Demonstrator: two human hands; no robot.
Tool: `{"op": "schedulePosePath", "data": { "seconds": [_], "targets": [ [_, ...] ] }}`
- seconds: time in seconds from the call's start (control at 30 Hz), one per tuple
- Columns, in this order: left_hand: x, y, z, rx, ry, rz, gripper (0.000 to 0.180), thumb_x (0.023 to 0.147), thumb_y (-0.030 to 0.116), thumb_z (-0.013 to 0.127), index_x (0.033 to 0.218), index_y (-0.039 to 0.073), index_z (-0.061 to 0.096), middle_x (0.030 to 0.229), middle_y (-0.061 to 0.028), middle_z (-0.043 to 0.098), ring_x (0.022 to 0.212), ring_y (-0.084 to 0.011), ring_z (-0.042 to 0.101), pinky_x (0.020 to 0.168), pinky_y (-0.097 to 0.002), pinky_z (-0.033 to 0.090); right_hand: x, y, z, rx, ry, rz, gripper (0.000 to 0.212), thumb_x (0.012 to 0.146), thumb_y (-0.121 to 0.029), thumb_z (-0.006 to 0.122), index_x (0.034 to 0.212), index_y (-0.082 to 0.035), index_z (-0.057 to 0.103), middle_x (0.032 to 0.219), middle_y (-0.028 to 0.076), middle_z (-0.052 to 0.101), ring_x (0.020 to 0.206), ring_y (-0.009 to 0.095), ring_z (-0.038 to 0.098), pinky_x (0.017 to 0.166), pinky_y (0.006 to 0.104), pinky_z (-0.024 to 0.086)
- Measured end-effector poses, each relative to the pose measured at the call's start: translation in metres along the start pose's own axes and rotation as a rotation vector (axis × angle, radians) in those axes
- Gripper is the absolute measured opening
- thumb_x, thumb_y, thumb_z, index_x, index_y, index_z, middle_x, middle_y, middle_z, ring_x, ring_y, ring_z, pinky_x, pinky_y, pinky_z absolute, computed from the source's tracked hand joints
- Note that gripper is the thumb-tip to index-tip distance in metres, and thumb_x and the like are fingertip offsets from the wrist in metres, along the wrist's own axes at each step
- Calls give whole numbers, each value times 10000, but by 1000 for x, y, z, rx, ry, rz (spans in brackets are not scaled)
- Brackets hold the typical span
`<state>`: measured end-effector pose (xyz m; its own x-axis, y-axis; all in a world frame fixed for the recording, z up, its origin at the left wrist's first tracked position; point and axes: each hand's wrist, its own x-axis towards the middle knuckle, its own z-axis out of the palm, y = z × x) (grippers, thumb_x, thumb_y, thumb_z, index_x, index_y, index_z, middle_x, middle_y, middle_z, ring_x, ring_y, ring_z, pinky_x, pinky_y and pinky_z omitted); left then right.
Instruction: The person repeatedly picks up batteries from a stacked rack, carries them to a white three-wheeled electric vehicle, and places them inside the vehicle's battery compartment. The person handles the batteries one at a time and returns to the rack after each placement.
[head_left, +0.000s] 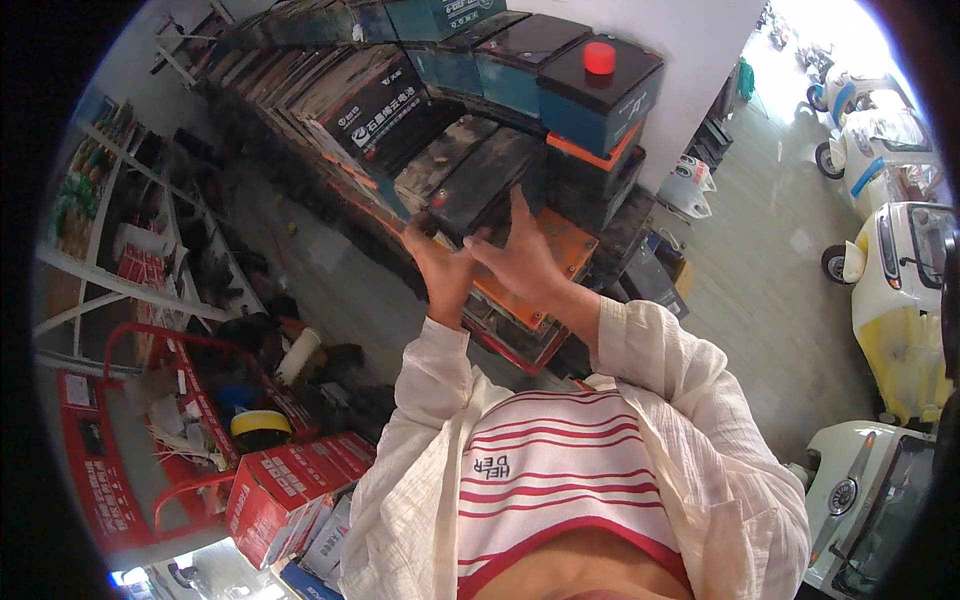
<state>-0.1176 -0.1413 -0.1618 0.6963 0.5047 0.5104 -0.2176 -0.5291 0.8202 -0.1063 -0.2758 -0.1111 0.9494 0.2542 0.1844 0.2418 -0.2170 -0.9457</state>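
Observation:
A black-topped block battery (492, 180) lies at the near end of a long stack, its top scuffed and dusty. Against its near edge are both my hands, thumbs close together. My left hand (443, 270) is at the near left corner with thumb and index finger spread. On the right, my right hand (532, 262) has its index finger stretched up along the battery and its thumb pointing left. The other fingertips are hard to make out. Below and right of the hands is an orange-topped battery (568, 245).
More dusty batteries (370, 105) run back along the wall. A red round cap (599, 58) sits on a taller pile at the right. Left are metal shelves (120, 280), a red cart (190, 400) and red cartons (280, 490). Scooters (890, 270) line the right side.

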Motion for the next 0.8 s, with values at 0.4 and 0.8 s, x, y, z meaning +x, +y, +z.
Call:
{"op": "schedulePosePath", "data": {
  "seconds": [0.4, 0.8],
  "targets": [
    [15, 9, -13, -188, -76, 3, 695, 727, 127, 849, 1227, -45, 397, 1128, -113, 475, 1000, -209, 483, 885, -342, 440, 5, -9, -10, -185, 141, -76, 822, 896, -350, 664, 1449, 102, 256, 1406, 309, 400, 1348, 448, 361, 1126, 485, 296],
    [18, 13, -16, -150, -129, -61, 705, 662, 109, 880, 1178, -21, 417, 1109, -123, 495, 1024, -229, 516, 909, -368, 447, 95, -7, -16, -578, -116, -766, 455, 837, -434, 671, 1063, -39, 642, 1023, 131, 595, 1010, 359, 577, 858, 457, 466]
  ]
}}
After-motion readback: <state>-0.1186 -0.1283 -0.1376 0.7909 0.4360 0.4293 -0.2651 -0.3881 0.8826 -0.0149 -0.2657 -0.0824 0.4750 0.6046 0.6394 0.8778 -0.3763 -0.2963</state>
